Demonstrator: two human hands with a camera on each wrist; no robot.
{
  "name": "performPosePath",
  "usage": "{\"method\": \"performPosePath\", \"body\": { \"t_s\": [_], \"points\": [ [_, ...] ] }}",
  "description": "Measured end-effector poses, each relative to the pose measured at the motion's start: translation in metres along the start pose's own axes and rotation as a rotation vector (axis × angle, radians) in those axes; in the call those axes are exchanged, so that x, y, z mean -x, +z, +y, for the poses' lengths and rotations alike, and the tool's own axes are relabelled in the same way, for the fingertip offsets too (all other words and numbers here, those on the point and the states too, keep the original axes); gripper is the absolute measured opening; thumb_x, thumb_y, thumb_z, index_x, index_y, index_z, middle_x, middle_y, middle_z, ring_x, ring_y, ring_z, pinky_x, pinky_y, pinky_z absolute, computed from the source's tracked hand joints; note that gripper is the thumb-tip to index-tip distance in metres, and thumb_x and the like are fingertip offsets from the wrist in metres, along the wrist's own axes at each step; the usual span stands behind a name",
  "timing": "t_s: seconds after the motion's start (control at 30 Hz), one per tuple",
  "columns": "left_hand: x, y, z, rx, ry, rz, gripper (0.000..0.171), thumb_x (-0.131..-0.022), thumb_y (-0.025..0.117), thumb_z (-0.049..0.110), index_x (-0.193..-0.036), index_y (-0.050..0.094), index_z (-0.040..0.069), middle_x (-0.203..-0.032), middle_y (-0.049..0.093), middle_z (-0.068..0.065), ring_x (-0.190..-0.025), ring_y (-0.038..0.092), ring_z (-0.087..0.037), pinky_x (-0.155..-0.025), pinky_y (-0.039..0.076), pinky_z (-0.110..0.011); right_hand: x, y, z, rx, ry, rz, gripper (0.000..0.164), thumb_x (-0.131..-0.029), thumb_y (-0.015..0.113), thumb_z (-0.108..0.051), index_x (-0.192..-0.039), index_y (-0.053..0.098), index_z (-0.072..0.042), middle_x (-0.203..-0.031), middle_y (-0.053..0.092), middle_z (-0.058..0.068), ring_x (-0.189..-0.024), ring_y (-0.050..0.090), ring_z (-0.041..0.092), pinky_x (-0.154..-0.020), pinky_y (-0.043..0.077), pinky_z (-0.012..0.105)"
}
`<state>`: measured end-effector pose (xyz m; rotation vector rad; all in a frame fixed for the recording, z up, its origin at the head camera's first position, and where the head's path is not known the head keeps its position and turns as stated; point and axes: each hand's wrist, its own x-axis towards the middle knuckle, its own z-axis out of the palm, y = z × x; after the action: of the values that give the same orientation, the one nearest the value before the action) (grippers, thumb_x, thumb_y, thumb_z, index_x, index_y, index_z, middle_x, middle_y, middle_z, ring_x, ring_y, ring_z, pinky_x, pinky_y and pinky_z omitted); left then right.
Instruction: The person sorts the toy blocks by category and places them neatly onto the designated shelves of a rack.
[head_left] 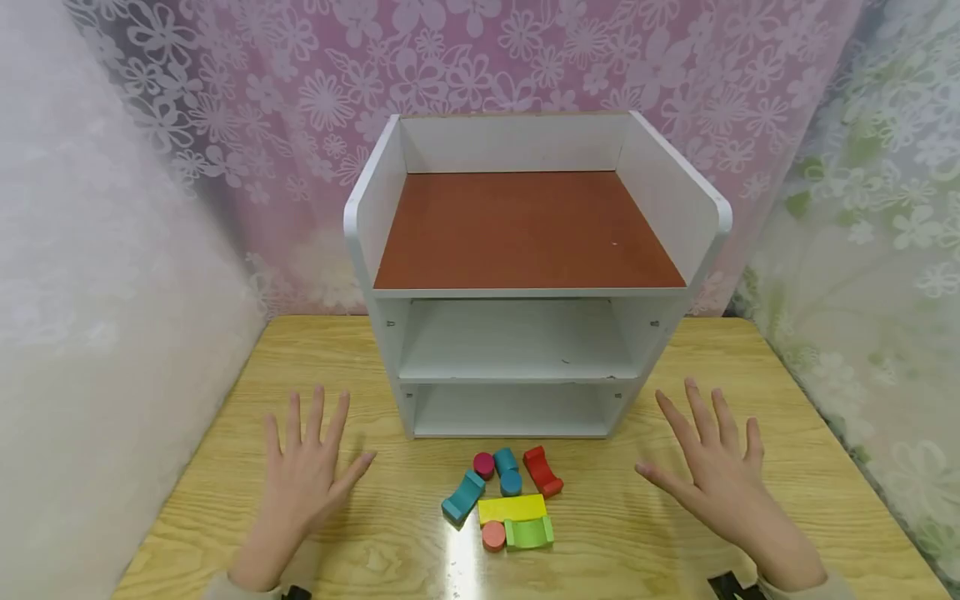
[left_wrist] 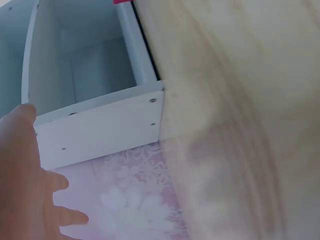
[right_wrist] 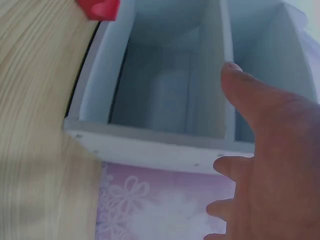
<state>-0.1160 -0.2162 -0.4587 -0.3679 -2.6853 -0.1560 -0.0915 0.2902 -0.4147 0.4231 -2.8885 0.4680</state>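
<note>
My left hand [head_left: 302, 479] is spread flat with straight fingers over the table's left side, holding nothing. Over the right side my right hand [head_left: 716, 479] is spread likewise, also holding nothing. Between them lies a group of small blocks: a blue-green arch [head_left: 463, 497], a dark pink round block [head_left: 483, 465], a blue block [head_left: 506, 460], a blue round block [head_left: 511, 482], a red arch [head_left: 543, 472], a yellow bar [head_left: 513, 508], a coral round block [head_left: 493, 536] and a green arch [head_left: 529, 533]. Neither hand touches them.
Behind the blocks stands a white shelf unit [head_left: 517, 381] with two open compartments and a brown top [head_left: 525, 229] walled on three sides. It rests on a wood-grain table [head_left: 367, 550]. Floral curtains [head_left: 480, 58] hang behind and at the right; a pale wall [head_left: 112, 292] is left.
</note>
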Motion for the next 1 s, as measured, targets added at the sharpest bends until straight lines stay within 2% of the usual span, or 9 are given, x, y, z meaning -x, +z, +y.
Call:
{"method": "performPosePath", "body": {
  "t_s": [0.1,0.27,0.4,0.53,0.6,0.73,0.87,1.0],
  "points": [
    [-0.005,-0.005,-0.001,0.01,-0.01,0.013,0.082,-0.095,0.035,0.07,-0.156,0.03,0.015,-0.157,0.027,-0.025,-0.141,0.021,-0.055,-0.107,0.011,-0.073,0.001,-0.004,-0.008,-0.015,0.001,-0.015,0.092,-0.091,0.066,-0.051,-0.161,0.011,-0.027,-0.166,-0.002,0.012,-0.149,-0.008,0.042,-0.103,-0.017,0.071],
    [-0.013,-0.014,0.0,0.024,-0.011,0.063,0.078,-0.097,0.03,0.07,-0.153,0.037,0.016,-0.153,0.035,-0.025,-0.138,0.026,-0.056,-0.105,0.016,-0.074,0.003,-0.01,-0.023,-0.04,0.001,-0.018,0.087,-0.09,0.067,-0.051,-0.159,0.021,-0.025,-0.155,0.03,0.022,-0.14,0.022,0.05,-0.105,-0.009,0.072],
    [-0.022,-0.021,0.0,0.021,0.033,0.213,0.075,-0.099,0.024,0.066,-0.144,0.05,0.012,-0.14,0.049,-0.028,-0.128,0.04,-0.055,-0.101,0.027,-0.072,0.004,-0.012,-0.034,-0.056,-0.014,-0.037,0.084,-0.089,0.067,-0.052,-0.157,0.027,-0.022,-0.149,0.039,0.02,-0.134,0.032,0.049,-0.105,-0.002,0.073],
    [-0.033,-0.026,0.0,0.003,0.084,0.387,0.066,-0.101,0.031,0.057,-0.131,0.06,0.006,-0.123,0.061,-0.027,-0.113,0.053,-0.052,-0.093,0.039,-0.067,0.004,-0.011,-0.04,-0.09,-0.044,-0.05,0.082,-0.089,0.068,-0.051,-0.156,0.031,-0.021,-0.149,0.041,0.016,-0.132,0.037,0.046,-0.106,0.001,0.073],
    [-0.038,-0.029,0.0,0.007,0.096,0.434,0.062,-0.1,0.035,0.053,-0.128,0.062,0.004,-0.118,0.063,-0.026,-0.109,0.056,-0.05,-0.091,0.041,-0.065,0.003,-0.009,-0.042,-0.12,-0.062,-0.05,0.079,-0.09,0.068,-0.05,-0.155,0.033,-0.021,-0.148,0.044,0.013,-0.132,0.041,0.042,-0.107,0.003,0.071],
    [-0.048,-0.034,0.0,0.014,0.099,0.444,0.061,-0.1,0.038,0.051,-0.124,0.064,0.001,-0.115,0.065,-0.026,-0.105,0.058,-0.049,-0.089,0.043,-0.063,0.001,-0.005,-0.047,-0.203,-0.092,-0.043,0.071,-0.09,0.07,-0.045,-0.15,0.041,-0.021,-0.145,0.051,0.006,-0.13,0.047,0.03,-0.106,0.013,0.067],
    [-0.057,-0.04,0.002,0.015,0.1,0.442,0.059,-0.099,0.04,0.049,-0.12,0.065,0.0,-0.114,0.065,-0.027,-0.102,0.058,-0.049,-0.087,0.044,-0.063,-0.001,0.0,-0.055,-0.239,-0.127,0.0,0.063,-0.09,0.073,-0.039,-0.145,0.049,-0.021,-0.139,0.056,0.002,-0.125,0.053,0.026,-0.099,0.029,0.063],
    [-0.066,-0.044,0.005,0.024,0.088,0.456,0.059,-0.099,0.04,0.049,-0.116,0.066,0.0,-0.113,0.066,-0.025,-0.101,0.059,-0.048,-0.085,0.045,-0.062,-0.004,0.008,-0.062,-0.262,-0.18,0.05,0.057,-0.089,0.074,-0.033,-0.142,0.053,-0.023,-0.136,0.058,-0.004,-0.124,0.054,0.023,-0.092,0.039,0.058]
  ]
}}
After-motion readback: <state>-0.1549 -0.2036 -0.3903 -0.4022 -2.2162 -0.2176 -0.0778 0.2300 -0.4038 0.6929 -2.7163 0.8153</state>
